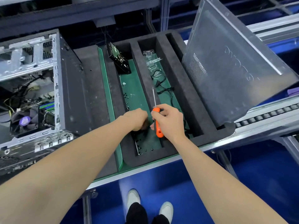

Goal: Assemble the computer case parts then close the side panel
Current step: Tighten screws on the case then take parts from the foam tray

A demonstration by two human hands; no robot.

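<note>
The open computer case [68,88] lies at the left with its motherboard and fan [25,121] exposed. The grey side panel [229,67] stands tilted in the rightmost slot of the black foam tray [191,88]. My right hand [169,122] grips an orange-handled screwdriver [157,125], shaft pointing away from me. My left hand [137,119] reaches down into the middle tray compartment, fingers curled over small black screws [142,147]; the fingertips are hidden, so I cannot tell whether they hold one.
A black circuit card [119,60] leans in the far end of the middle compartment. Black cables [163,88] and clear plastic packaging [150,59] lie in the neighbouring slot. A roller conveyor [267,116] runs at the right. Blue floor and my shoes [133,198] are below.
</note>
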